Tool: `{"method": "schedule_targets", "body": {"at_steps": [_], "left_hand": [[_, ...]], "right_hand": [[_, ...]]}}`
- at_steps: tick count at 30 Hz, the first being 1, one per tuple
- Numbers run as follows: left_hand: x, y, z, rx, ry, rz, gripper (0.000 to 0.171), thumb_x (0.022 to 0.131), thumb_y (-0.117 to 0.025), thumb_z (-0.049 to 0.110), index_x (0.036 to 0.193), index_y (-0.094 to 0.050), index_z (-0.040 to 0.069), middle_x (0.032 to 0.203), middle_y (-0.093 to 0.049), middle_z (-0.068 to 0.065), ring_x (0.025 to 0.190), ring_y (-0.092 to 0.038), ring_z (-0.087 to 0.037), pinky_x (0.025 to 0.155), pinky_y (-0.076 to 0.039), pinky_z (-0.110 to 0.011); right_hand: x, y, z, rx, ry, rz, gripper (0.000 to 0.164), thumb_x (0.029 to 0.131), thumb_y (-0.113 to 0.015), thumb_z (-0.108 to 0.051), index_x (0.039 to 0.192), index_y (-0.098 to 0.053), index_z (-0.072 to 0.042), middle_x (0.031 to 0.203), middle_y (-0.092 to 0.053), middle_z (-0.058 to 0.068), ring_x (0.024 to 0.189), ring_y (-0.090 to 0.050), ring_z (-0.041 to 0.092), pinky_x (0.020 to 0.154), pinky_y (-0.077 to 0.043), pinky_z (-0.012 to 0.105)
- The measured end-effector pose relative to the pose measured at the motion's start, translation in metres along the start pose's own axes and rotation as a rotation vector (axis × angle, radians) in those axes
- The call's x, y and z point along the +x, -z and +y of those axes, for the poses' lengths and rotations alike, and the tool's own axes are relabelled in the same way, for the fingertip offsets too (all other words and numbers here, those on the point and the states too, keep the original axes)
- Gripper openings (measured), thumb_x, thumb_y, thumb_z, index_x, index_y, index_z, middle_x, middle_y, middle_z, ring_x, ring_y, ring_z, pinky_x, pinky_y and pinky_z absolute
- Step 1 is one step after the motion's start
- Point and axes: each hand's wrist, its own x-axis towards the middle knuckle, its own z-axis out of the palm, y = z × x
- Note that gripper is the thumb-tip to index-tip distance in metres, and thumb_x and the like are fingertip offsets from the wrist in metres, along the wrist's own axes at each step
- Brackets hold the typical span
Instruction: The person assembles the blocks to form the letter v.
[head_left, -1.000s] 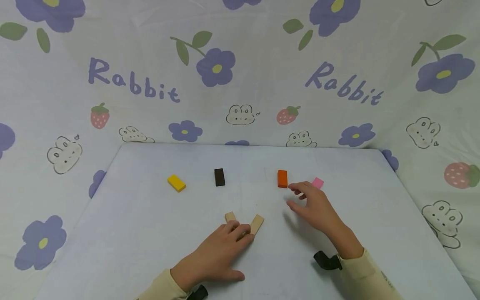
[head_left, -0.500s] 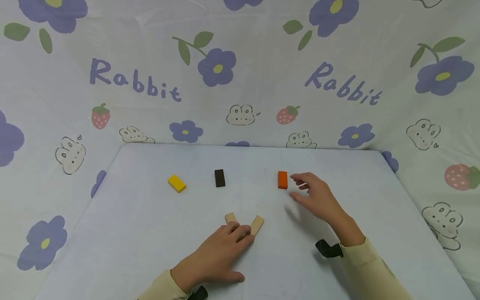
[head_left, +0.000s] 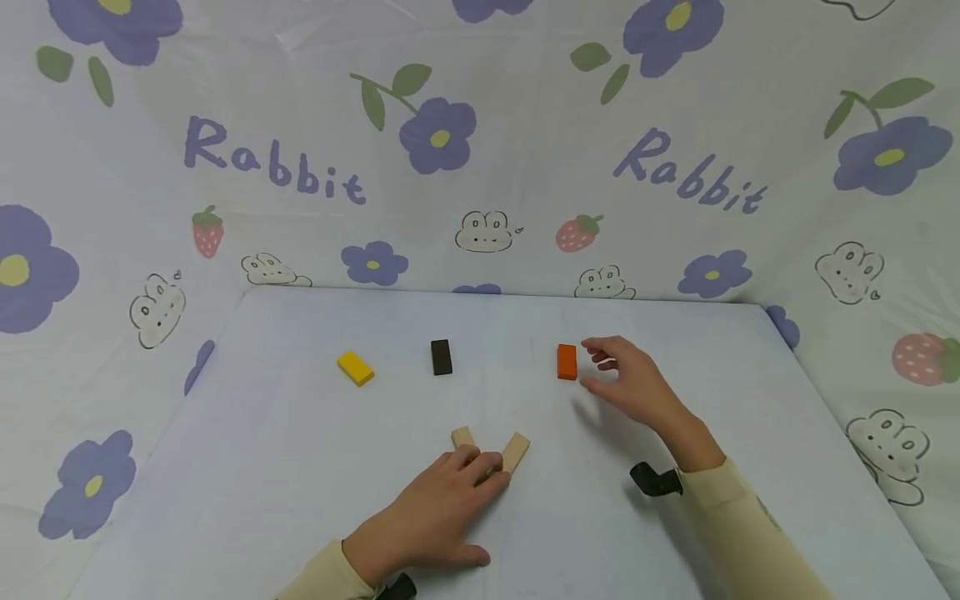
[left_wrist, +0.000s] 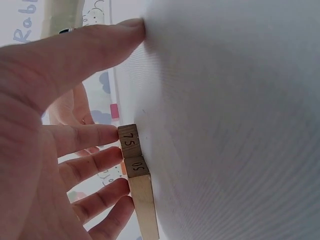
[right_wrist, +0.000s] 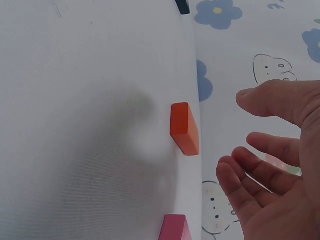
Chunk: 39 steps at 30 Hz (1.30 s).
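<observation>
Two plain wooden blocks [head_left: 516, 452] lie angled on the table, their near ends under my left hand [head_left: 431, 508]. In the left wrist view, its outstretched fingertips touch the wooden blocks [left_wrist: 142, 200], whose end faces carry dark digits; the thumb is spread apart. My right hand [head_left: 633, 383] hovers above the table just right of an orange block [head_left: 567, 362], its fingers loosely bent and holding nothing. The right wrist view has the orange block [right_wrist: 184, 129] apart from the fingers, with a pink block [right_wrist: 175, 228] below. From the head, the right hand hides the pink block.
A yellow block [head_left: 356, 368] and a dark brown block [head_left: 442, 357] lie toward the back left of the white table [head_left: 300, 458]. Behind the table's far edge hangs a cloth [head_left: 525, 167] printed with flowers and rabbits.
My right hand has shifted toward the back of the table, staying beside the orange block and covering the pink one from the head view. The left hand has stayed on the wooden blocks.
</observation>
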Motion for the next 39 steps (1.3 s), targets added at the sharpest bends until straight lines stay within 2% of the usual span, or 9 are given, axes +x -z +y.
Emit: {"method": "schedule_targets", "body": {"at_steps": [13, 24, 39], "left_hand": [[0.002, 0.004, 0.001, 0.0, 0.006, -0.01, 0.087, 0.081, -0.091, 0.058, 0.151, -0.06, 0.015, 0.147, -0.052, -0.001, 0.127, -0.046, -0.021, 0.108, -0.047, -0.039], [0.003, 0.008, 0.001, 0.006, 0.003, 0.004, 0.087, 0.081, -0.091, 0.057, 0.15, -0.06, 0.015, 0.146, -0.052, -0.001, 0.126, -0.046, -0.021, 0.107, -0.047, -0.039], [0.003, 0.009, 0.001, -0.002, 0.006, -0.01, 0.087, 0.081, -0.091, 0.058, 0.151, -0.06, 0.015, 0.148, -0.051, -0.001, 0.128, -0.046, -0.021, 0.107, -0.047, -0.04]], "right_hand": [[0.017, 0.0, 0.013, 0.008, -0.039, -0.052, 0.06, 0.097, -0.08, -0.01, 0.15, -0.056, 0.004, 0.141, -0.06, 0.027, 0.122, -0.064, 0.042, 0.11, -0.049, 0.059], [0.026, 0.001, 0.014, 0.009, -0.114, -0.102, 0.062, 0.097, -0.079, -0.013, 0.152, -0.055, 0.003, 0.142, -0.06, 0.025, 0.125, -0.062, 0.041, 0.111, -0.049, 0.058], [0.033, 0.0, 0.017, 0.026, -0.139, -0.137, 0.062, 0.097, -0.078, -0.011, 0.152, -0.055, 0.004, 0.143, -0.059, 0.025, 0.127, -0.061, 0.043, 0.111, -0.048, 0.059]]}}
